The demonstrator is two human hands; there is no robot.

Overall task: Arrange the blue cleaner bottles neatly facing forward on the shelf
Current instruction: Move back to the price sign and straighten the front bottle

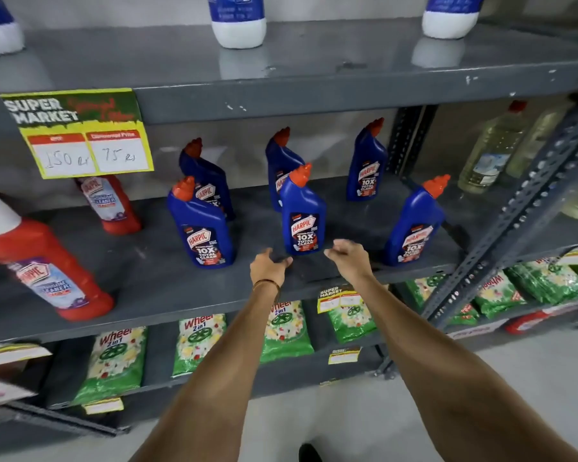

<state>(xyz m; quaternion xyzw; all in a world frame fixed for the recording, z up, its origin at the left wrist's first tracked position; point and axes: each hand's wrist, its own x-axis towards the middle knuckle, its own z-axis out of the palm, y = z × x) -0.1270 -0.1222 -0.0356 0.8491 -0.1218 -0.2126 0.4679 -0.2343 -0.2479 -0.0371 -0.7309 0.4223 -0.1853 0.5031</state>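
Six blue plastic cleaner bottles with angled orange caps, upright on the middle grey metal shelf (167, 288): front row of three (203, 232) (302, 219) (414, 228), back row of three (211, 180) (279, 165) (366, 168). Front labels facing forward, the right front one turned slightly. Back left and back middle partly hidden behind the front bottles, labels mostly covered. Left hand (268, 267) and right hand (349, 256) just in front of the middle front bottle, either side of its base, fingers loosely curled, empty, not touching it. Blurred motion on both hands; fingertips hard to make out. Further left, two red cleaner bottles (47, 271) (112, 203), the rear one partly covered by a yellow-green price card (80, 135) with smudged handwriting. Above, white-and-blue bottles (237, 21) cut off by the top edge. Below, green detergent packets (117, 365). Right, pale clear bottles (491, 155) behind a slotted upright.
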